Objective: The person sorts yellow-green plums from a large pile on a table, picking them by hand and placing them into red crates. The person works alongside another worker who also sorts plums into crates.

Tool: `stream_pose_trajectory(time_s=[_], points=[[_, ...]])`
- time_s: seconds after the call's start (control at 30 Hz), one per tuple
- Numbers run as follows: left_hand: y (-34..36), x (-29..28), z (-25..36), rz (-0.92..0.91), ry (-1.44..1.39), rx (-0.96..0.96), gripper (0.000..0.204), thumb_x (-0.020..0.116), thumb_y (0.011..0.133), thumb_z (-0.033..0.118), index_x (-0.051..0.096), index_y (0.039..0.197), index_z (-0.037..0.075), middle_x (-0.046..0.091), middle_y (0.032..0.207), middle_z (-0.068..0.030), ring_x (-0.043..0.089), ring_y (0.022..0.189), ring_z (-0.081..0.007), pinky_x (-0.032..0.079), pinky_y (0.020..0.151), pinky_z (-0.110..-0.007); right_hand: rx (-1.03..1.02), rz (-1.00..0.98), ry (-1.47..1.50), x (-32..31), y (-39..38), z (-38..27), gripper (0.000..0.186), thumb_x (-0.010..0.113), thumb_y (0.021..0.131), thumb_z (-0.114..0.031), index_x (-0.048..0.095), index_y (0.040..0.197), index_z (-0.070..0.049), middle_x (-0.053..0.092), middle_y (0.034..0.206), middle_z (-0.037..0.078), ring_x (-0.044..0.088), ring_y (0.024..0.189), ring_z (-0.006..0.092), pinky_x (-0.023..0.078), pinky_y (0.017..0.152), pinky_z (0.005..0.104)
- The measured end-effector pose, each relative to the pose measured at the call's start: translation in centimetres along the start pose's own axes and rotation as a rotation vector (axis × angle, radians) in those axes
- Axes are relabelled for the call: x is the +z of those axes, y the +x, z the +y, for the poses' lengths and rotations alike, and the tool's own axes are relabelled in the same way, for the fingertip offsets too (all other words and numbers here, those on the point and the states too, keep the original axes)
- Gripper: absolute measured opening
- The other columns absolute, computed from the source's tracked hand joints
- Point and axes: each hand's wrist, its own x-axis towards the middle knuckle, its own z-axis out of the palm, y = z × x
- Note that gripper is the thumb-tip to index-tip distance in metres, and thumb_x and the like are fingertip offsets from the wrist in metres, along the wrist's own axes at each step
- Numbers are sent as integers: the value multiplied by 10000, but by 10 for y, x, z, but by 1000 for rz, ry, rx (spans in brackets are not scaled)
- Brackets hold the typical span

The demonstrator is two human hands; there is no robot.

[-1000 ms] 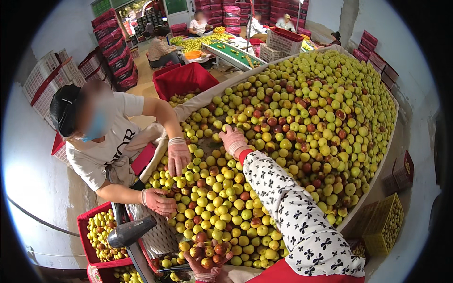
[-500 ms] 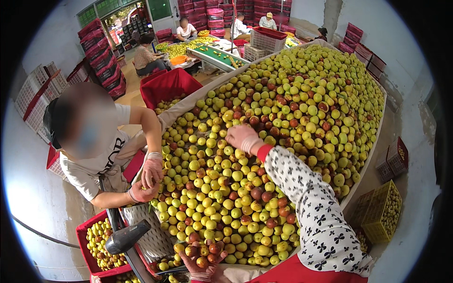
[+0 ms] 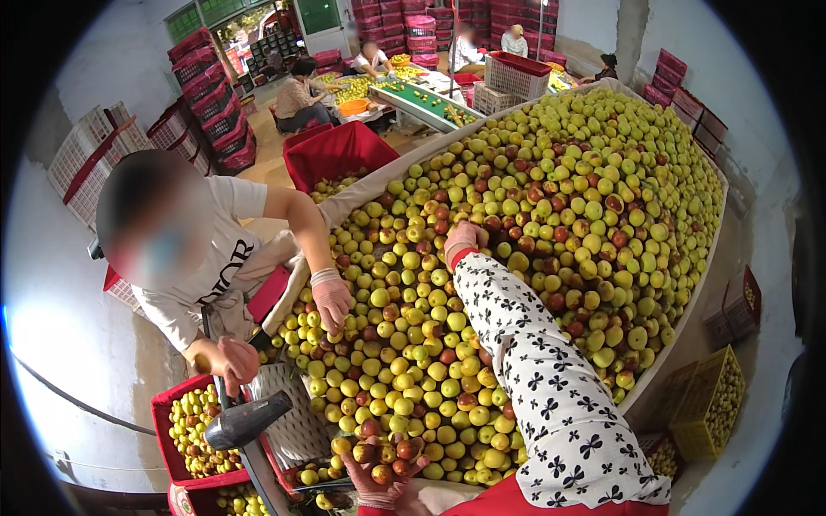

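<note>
Pale cloth [image 3: 353, 199] lies ahead-left of the right hand [image 3: 465, 241], grip unclear; left hand [image 3: 377, 493] cups fruits [image 3: 383, 474], likely light, firm, best held mid-side.

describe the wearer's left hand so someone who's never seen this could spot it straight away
Find the big fruit pile in the middle. Follow it down to the picture's lower edge, right of the black object, to the left hand. Among the hands around the pile, it alone is turned palm up, cupping several reddish fruits.
</note>
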Motion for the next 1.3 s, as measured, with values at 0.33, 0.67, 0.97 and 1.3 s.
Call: stream_pose_trajectory(time_s=[0.33, 0.67, 0.97, 1.3], points=[[1, 21, -7, 66, 81, 42, 631, 537, 873, 717, 534, 1217, 189, 645, 1105, -167, 586, 900, -361, 500, 814, -652, -58, 145, 93, 38, -8, -1, 283, 574, 938, -222, 721, 1170, -155, 696, 1177, 20, 689, 931, 274, 524, 583, 512], [3, 15, -6, -17, 78, 34, 659, 450, 888, 759, 544, 1203, 188, 597, 1132, -176, 592, 1002, -422, 525, 789, -681, -400, 235, 796, 49, -124, 76, 361, 645, 885, -227, 602, 1227, -121, 679, 1102, 131, 695, 883, 224, 573, 752, 377], [1, 20, -6, 128, 114, 45, 679, 466, 857, 792, 574, 1090, 164, 599, 1158, -191, 609, 1044, -430, 504, 814, -716, -280, 201, 2087, 44, -68, 160, 218, 639, 895, -97, 598, 1110, -97, 634, 1030, 102, 675, 719, 222, 573, 522, 358], [-2, 13, -3, 102, 87, 59, 740, 397, 907, 765, 429, 1446, 257, 589, 1245, -166, 598, 1121, -439, 485, 882, -711, 11, 35, -309, 7, -55, 61, 152, 645, 882, -165, 749, 966, -94, 723, 884, 30, 690, 733, 279, 530, 481, 466]])
